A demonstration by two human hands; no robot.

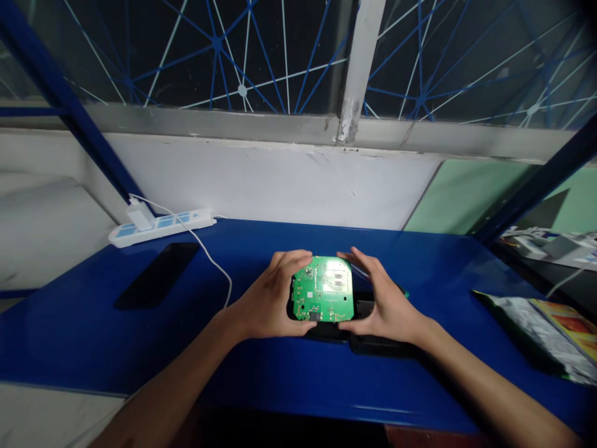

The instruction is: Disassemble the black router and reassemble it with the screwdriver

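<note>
A green circuit board [326, 289] with rounded corners is held between my two hands above the blue table. My left hand [277, 295] grips its left side, fingers at the far edge and thumb at the near edge. On the other side my right hand [385, 295] holds the board's right edge with thumb and fingertips. Black plastic casing parts [380, 345] lie beneath and beside the board, partly covered by my hands. Something thin and partly green peeks out behind my right hand, too hidden to name.
A black phone [157, 275] lies on the blue table [140, 348] at the left. Behind it sits a white power strip [163, 227] with a charger [140, 214] and a trailing white cable [212, 258]. An opened snack packet [541, 330] rests at the right edge.
</note>
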